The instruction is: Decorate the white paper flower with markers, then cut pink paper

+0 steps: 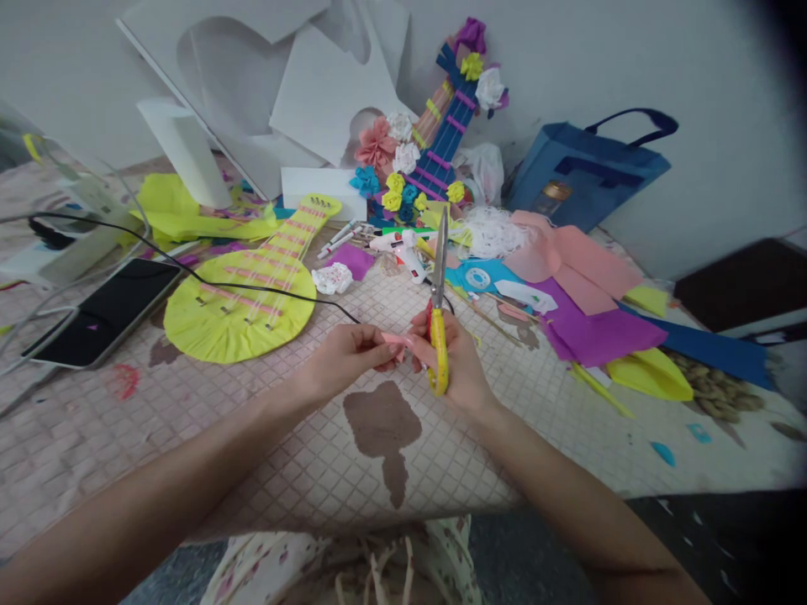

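Between my two hands is a small piece of pink crepe paper [396, 339], pinched from both sides above the table. My left hand [345, 357] is closed, with thumb and fingers on the paper's left end. The fingertips of my right hand [457, 361] grip its right end. Yellow-handled scissors [440, 336] also sit in my right hand, blades together and pointing up and away from me. To the left lies a yellow paper guitar [243, 302] with white strings and pink strips. A white hot glue gun [403, 250] rests just beyond my hands.
A blue paper guitar with paper flowers [441, 143] leans on the back wall beside a blue bag [586, 168]. Purple paper [598, 332] and pink sheets [567, 256] lie at right. A phone [104, 315] is at left; a black cable [271, 290] crosses the yellow guitar.
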`<state>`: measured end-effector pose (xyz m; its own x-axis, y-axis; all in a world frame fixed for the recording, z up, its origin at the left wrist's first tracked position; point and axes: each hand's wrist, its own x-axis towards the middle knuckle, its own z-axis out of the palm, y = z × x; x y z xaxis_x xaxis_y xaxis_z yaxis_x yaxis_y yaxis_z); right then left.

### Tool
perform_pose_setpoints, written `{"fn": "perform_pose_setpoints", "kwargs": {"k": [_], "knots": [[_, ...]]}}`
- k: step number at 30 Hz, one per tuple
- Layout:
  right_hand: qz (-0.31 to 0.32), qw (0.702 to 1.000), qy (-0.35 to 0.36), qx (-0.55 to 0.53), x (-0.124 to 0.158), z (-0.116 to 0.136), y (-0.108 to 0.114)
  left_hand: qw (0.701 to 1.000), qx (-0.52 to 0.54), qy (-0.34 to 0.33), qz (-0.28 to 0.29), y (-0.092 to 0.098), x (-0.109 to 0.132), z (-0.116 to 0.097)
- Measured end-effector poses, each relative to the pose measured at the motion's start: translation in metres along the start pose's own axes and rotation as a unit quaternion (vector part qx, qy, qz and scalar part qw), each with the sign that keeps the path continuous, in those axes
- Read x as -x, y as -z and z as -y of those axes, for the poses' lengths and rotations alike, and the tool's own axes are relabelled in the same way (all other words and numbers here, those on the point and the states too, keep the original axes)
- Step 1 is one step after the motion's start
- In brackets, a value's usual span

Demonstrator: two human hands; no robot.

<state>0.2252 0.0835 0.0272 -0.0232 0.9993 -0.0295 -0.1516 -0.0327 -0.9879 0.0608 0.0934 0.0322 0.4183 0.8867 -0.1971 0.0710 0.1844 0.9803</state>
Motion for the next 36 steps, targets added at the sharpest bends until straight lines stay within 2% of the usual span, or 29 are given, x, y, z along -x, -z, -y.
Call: {"fn": "perform_pose_setpoints", "kwargs": {"k": [5, 12, 17, 22, 28, 36], "knots": [[0.005, 1.000, -0.009, -0.007, 0.000, 0.000, 0.000, 0.999, 0.003, -0.016, 0.042, -0.002, 0.000, 0.000], [-0.003, 1.000, -0.012, -0.015, 0.002, 0.003, -0.002, 0.999, 0.010, -0.016, 0.049, -0.005, -0.001, 0.004], [-0.005, 1.000, -0.018, -0.015, 0.002, 0.002, -0.002, 1.000, 0.002, -0.006, 0.018, -0.009, 0.000, 0.011], [-0.006, 1.000, -0.009, -0.016, 0.002, 0.002, 0.000, 0.998, 0.034, -0.002, 0.051, -0.008, 0.001, 0.003], [-0.008, 0.999, -0.019, -0.026, 0.003, 0.002, 0.000, 0.998, 0.059, -0.017, 0.007, -0.004, -0.002, 0.003], [0.006, 0.998, -0.036, -0.043, 0.002, 0.006, 0.001, 0.999, 0.041, -0.012, -0.010, -0.001, -0.002, 0.003]]}}
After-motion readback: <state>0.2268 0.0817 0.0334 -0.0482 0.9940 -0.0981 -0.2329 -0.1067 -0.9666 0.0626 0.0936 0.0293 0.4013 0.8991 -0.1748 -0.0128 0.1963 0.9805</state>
